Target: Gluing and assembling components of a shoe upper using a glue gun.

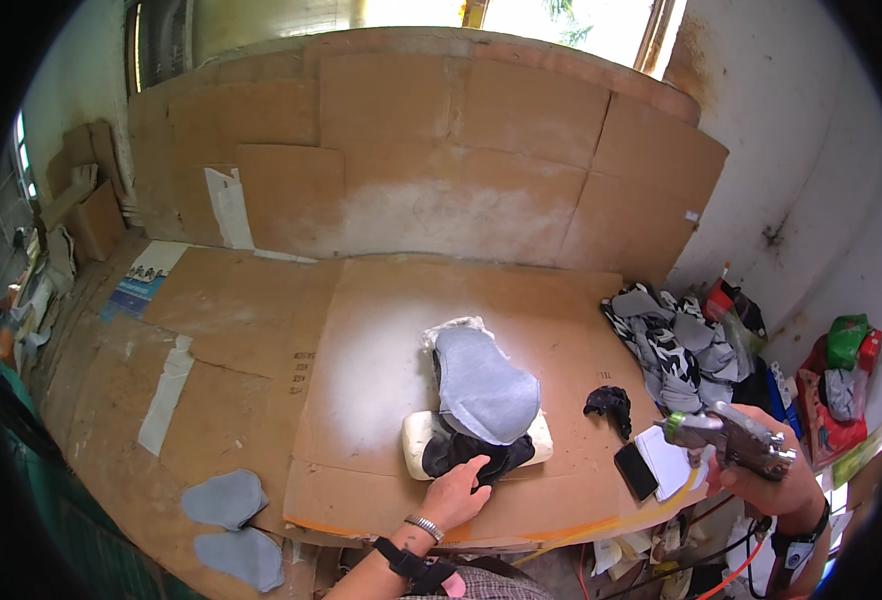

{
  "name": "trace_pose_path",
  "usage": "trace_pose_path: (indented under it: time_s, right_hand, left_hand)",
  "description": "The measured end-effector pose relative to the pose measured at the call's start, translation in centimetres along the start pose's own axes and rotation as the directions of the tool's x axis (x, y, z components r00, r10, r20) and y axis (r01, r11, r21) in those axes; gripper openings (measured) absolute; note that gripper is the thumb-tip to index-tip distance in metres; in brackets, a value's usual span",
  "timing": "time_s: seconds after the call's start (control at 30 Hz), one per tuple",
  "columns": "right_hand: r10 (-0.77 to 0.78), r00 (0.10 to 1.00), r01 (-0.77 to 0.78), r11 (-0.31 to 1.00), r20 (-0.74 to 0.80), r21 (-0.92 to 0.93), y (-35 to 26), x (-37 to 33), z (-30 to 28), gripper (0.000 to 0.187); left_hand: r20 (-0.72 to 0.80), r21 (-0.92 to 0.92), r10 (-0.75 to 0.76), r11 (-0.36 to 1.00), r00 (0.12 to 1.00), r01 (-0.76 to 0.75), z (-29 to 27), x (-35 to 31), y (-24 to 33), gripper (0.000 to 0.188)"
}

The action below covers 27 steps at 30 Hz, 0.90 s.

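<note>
My right hand (764, 470) is closed around a metal spray gun (751, 445) with a green front ring, held at the right above the table edge. A yellowish hose runs down from the gun. My left hand (451, 497) lies on black fabric (466, 455) at the front of the table, its index finger and thumb apart. The fabric drapes over a cream-white block (416, 445). Above it lies a grey, rounded pad (486, 385), wider at its near end, with a whitish rough-edged piece (461, 325) showing behind it.
Two similar grey pads (226, 500) lie at the lower left. To the right are a crumpled black item (609, 405), a black phone-like slab (636, 470), white paper (666, 460) and a fabric pile (681, 345). Cardboard (411, 120) lines the back.
</note>
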State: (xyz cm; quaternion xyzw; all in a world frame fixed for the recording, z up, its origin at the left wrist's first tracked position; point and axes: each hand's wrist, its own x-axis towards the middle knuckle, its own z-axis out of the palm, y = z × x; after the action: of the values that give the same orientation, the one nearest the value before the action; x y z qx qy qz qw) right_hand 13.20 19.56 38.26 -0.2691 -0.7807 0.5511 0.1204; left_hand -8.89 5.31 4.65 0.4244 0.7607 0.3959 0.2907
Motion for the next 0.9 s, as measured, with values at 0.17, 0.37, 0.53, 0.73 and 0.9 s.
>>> trace_pose_path:
  time_s: [0.17,0.37,0.53,0.73,0.9]
  right_hand:
    - [0.077,0.997,-0.079,0.987,-0.019,-0.137,-0.5,-3.6,-1.6,0.054]
    - [-0.015,0.992,0.022,0.998,0.125,-0.055,-1.4,-3.8,-1.2,0.054]
    - [-0.043,0.984,0.066,0.989,0.176,-0.131,-2.2,-0.8,-2.0,0.054]
    - [0.088,0.944,-0.016,0.975,0.317,-0.221,-4.1,0.0,-3.5,0.052]
    - [-0.009,0.974,0.059,0.975,0.227,-0.215,-2.5,1.7,-4.1,0.049]
  left_hand:
    - [-0.118,-0.192,-0.155,0.973,0.981,0.13,-1.0,-3.0,-2.9,0.027]
    - [-0.223,-0.225,-0.298,0.942,0.928,0.249,-1.8,-5.6,-6.5,0.02]
    - [-0.253,-0.284,-0.266,0.94,0.93,0.192,-0.8,-6.1,-6.4,0.022]
    - [-0.277,-0.304,-0.38,0.906,0.882,0.295,-0.9,-6.6,-7.0,0.022]
    - [-0.315,-0.351,-0.385,0.897,0.867,0.271,-0.2,-5.7,-7.2,0.02]
